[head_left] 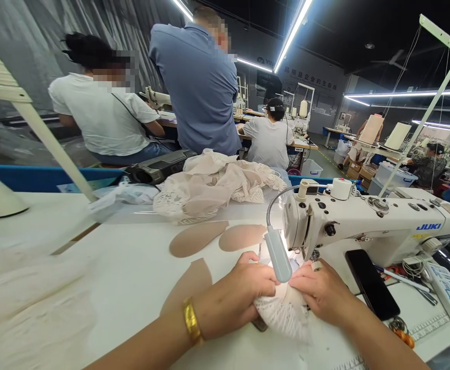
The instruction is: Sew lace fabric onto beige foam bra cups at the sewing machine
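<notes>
Your bare forearms (pixel 151 334) reach in from below, with one gold bracelet (pixel 191 321) at the left wrist. Your left hand (pixel 251 293) is curled closed on the lace piece (pixel 286 318); your right hand (pixel 321 288) rests bent fingers on its other side, pinching or merely pressing, which cannot be told. That piece lies on the table (pixel 128 267), below the lamp (pixel 278 257) and just before the head of the sewing machine (pixel 382 221). Expect it to be light, limp and easily snagged; hold the plainer cloth rather than the open lace. Count three beige panels (pixel 198 240), one partly behind your left arm, one fabric heap (pixel 225 185), its layers uncountable, and one phone (pixel 372 284).
</notes>
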The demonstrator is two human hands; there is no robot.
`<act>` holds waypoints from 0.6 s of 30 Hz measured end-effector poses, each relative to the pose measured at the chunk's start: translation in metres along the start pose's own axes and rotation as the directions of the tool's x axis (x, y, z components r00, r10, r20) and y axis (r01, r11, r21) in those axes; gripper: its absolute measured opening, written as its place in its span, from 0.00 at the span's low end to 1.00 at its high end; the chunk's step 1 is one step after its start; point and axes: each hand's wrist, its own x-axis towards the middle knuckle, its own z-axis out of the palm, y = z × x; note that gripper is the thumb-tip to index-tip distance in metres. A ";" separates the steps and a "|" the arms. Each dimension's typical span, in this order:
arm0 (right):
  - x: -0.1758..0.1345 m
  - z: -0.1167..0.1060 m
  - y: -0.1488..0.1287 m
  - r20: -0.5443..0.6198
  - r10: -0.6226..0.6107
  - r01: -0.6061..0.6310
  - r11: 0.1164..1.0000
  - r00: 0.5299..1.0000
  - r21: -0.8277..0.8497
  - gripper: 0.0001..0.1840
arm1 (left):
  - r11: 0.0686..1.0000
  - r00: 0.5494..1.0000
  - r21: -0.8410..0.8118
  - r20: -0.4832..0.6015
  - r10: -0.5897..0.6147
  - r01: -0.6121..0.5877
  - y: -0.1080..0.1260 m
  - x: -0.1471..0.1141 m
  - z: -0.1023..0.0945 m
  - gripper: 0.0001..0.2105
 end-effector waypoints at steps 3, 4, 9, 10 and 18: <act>-0.001 -0.004 -0.004 -0.009 -0.047 0.047 0.998 0.999 0.052 0.17 | 0.997 1.000 -0.076 -0.031 0.005 -0.008 -0.002 0.000 0.003 0.14; -0.001 -0.005 -0.007 -0.014 -0.072 0.073 0.995 0.997 0.073 0.17 | 0.997 0.998 -0.072 -0.058 0.036 -0.040 -0.002 -0.001 0.004 0.14; -0.003 -0.012 -0.018 -0.016 -0.178 0.178 0.972 0.984 0.155 0.11 | 0.985 0.976 0.037 -0.134 0.173 -0.170 -0.002 -0.002 0.008 0.16; -0.003 -0.013 -0.019 -0.017 -0.180 0.180 0.972 0.984 0.153 0.11 | 0.983 0.974 0.056 -0.137 0.181 -0.174 -0.001 -0.002 0.008 0.16; -0.005 -0.006 -0.012 -0.027 -0.097 0.098 0.995 0.995 0.023 0.13 | 0.973 0.967 0.179 -0.180 0.179 -0.147 -0.009 -0.004 0.022 0.15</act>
